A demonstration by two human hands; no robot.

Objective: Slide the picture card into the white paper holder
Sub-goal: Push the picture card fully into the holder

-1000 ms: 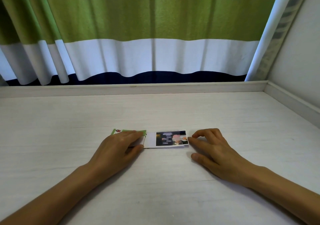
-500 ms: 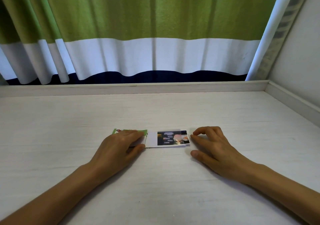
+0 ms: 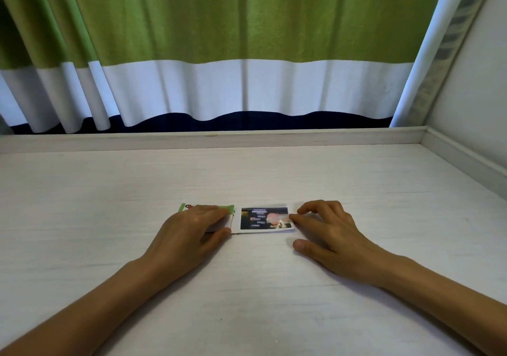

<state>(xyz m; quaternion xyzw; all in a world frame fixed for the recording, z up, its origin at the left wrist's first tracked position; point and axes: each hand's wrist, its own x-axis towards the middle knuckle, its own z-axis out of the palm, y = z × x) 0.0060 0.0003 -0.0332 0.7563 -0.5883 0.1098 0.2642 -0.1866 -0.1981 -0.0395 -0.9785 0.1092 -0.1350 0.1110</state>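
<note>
The picture card [image 3: 264, 217], a dark photo with a white border, lies flat on the table at centre. Its left end meets the white paper holder [image 3: 220, 224], which carries a green printed strip along its far edge. My left hand [image 3: 192, 232] lies palm down on the holder and hides most of it, with the thumb at the near corner. My right hand [image 3: 329, 229] rests on the table to the right. Its index and middle fingertips touch the card's right edge, and the thumb lies on the table below.
The pale wood-grain table [image 3: 247, 287] has a raised ledge [image 3: 219, 139] along the back and the right side. A green, white and navy striped curtain [image 3: 247, 53] hangs behind the ledge. A wall stands at the right.
The picture card has slid slightly left toward the holder, and less of its white left margin shows. My right fingertips followed it left. My left hand stayed in place.
</note>
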